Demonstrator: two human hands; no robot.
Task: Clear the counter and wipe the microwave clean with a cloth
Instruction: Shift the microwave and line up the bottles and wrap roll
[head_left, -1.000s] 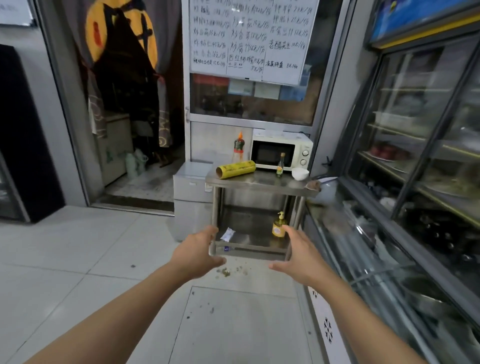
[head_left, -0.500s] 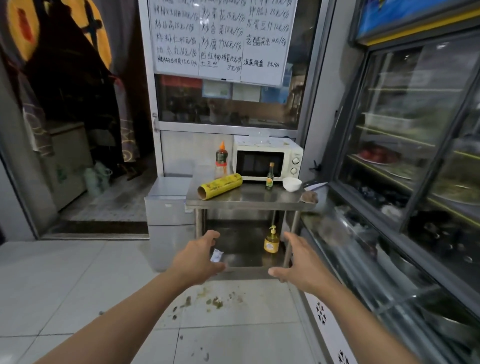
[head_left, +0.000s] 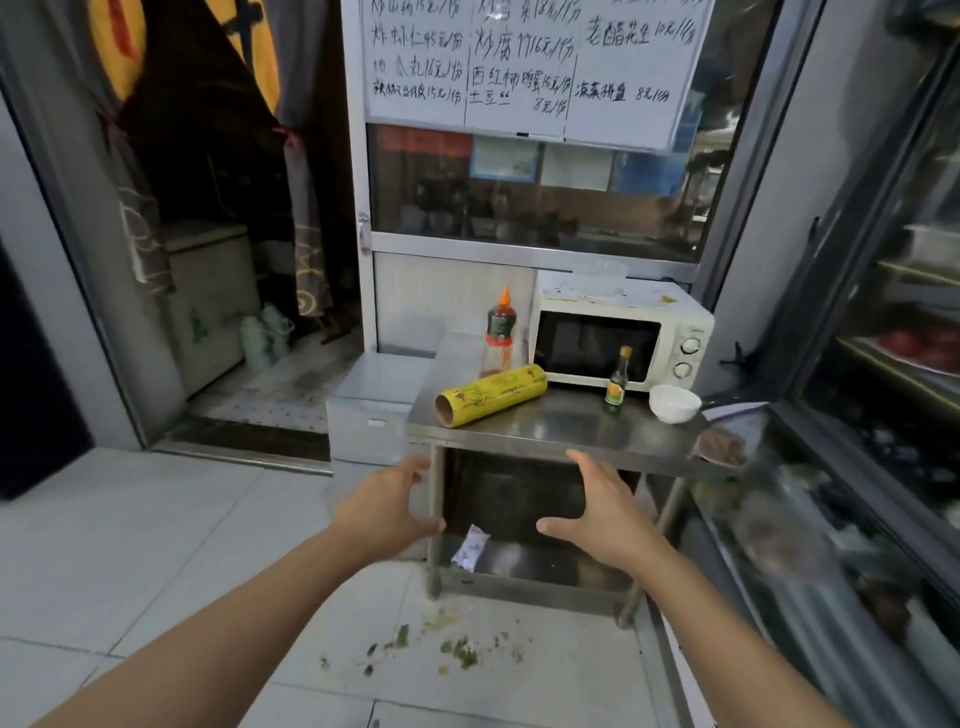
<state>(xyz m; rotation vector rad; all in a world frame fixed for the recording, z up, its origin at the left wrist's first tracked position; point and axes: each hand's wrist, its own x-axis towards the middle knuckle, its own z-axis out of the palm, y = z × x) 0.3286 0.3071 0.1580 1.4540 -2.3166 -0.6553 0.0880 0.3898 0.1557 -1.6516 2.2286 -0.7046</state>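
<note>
A steel bench stands against a wall, carrying a white microwave at its back right, door facing the viewer. A yellow roll of wrap lies on its side at the bench's 9 o'clock, long axis running from 8 o'clock to 2 o'clock, open core end toward the viewer; its print is too small to read. A small dark bottle and a white bowl stand before the microwave, and a brownish cloth lies at the bench's right corner. Above hangs a whiteboard of handwritten Chinese prices. The left hand and right hand reach forward, fingers spread, holding nothing.
</note>
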